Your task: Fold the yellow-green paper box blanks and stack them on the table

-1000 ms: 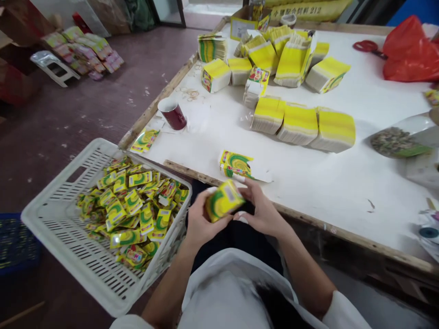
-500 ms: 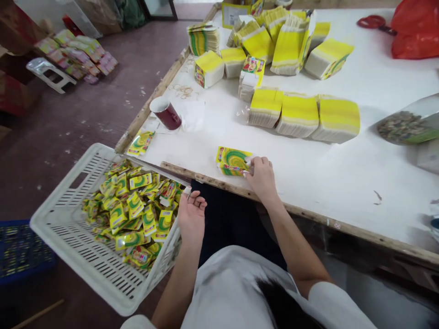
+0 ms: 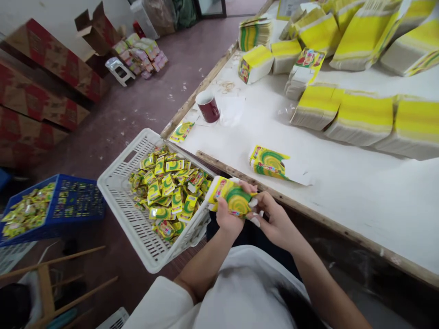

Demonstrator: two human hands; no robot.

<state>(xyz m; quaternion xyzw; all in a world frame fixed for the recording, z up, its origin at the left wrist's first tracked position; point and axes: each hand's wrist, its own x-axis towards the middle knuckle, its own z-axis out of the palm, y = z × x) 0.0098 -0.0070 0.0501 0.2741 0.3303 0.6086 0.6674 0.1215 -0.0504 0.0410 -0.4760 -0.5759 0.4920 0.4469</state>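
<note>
Both my hands hold one flat yellow-and-green carton blank over my lap, just right of the white basket. My left hand grips its lower edge with fingers curled. My right hand pinches its right end. A small stack of the same blanks lies on the white table near the front edge, beyond my hands. The basket holds several folded yellow-green boxes.
Bundles of yellow blanks fill the far table, with a dark red cup near the left edge. A blue crate of boxes sits on the floor at left. Red-brown cartons and a small white stool stand beyond.
My right hand has taken a flat blank from the stack on the table and brought it back to my left hand. The folded box held a second ago is gone. The view has swung left.
</note>
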